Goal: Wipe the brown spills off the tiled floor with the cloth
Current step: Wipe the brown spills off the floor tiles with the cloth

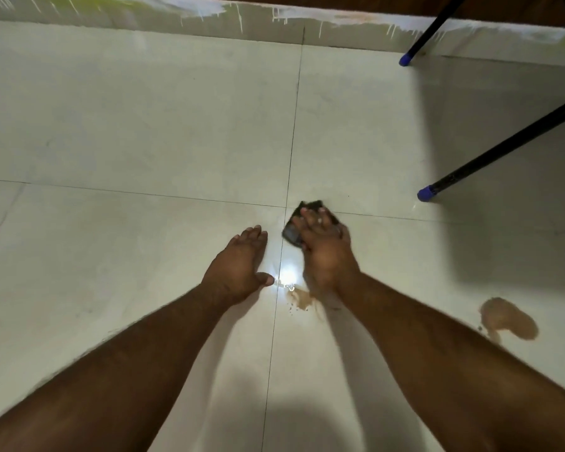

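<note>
Dark cloth (307,223) lies pressed, seemingly flat, under right hand (323,252).

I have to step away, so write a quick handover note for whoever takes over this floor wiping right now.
Right hand: presses the dark cloth on the tiled floor, near where the grout lines cross.
Left hand: flat on the floor, holds nothing.
Spills: a small brown spill sits just behind the right wrist; a larger brown puddle lies off to the right.
Done: cannot tell from this view.
Left: wipe both brown patches. Two black legs with blue tips stand on the right.
</note>
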